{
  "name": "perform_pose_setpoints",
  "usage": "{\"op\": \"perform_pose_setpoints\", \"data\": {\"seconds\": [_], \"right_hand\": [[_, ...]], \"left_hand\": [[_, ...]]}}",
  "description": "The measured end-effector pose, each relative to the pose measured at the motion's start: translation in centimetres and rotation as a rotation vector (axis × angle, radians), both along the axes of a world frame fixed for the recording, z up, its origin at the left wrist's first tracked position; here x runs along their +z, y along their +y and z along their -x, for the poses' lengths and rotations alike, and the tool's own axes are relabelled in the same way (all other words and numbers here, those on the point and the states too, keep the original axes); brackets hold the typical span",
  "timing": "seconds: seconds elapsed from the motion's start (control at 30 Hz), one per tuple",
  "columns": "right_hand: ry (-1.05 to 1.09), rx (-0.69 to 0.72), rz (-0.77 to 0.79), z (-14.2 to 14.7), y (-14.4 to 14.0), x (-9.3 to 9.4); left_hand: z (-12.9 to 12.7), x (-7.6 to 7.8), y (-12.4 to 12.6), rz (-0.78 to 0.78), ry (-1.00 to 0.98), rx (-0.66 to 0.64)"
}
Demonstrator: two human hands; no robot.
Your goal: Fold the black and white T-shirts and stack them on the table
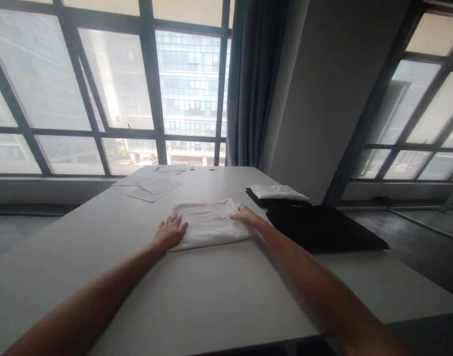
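Observation:
A folded white cloth garment (209,225) lies flat on the pale table (197,296) in front of me. My left hand (170,231) rests on its left edge, palm down with the fingers stretched out. At the far right corner, my right hand (245,217) pinches the fabric between thumb and fingers, and that corner is slightly raised. Some wrinkles show near the right hand. Whether the garment is a shirt, I cannot tell.
Black folded cloth (323,227) lies along the table's right edge. Behind it, another folded white cloth (278,192) sits on black fabric. Several paper sheets (156,185) lie at the back left. Windows and a blue-grey curtain (254,84) stand beyond the table.

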State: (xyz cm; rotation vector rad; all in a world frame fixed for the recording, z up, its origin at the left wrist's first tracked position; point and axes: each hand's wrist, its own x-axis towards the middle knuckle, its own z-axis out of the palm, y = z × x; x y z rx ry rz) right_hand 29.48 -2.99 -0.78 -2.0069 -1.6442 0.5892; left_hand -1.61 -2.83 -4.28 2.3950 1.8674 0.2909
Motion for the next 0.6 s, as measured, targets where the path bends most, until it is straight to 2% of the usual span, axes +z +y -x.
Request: {"op": "perform_pose_setpoints", "data": {"seconds": [0.07,0.17,0.3,0.43,0.6], "right_hand": [[0.071,0.011,-0.074,-0.3,0.2,0.2],[0.013,0.016,-0.227,-1.2,-0.1,1.3],[-0.068,0.046,-0.388,-3.5,-1.2,4.6],[-0.098,0.048,-0.509,-7.0,-2.6,8.2],[-0.098,0.038,-0.573,-11.5,-4.4,11.0]], "left_hand": [[0.2,-0.2,0.2,-0.014,-0.03,-0.035],[0.3,-0.5,0.4,-0.036,-0.072,-0.06],[0.1,-0.7,0.2,-0.038,-0.057,-0.052],[-0.1,-0.6,-0.2,-0.032,-0.003,-0.057],[0.0,-0.4,-0.3,-0.034,0.029,-0.073]]}}
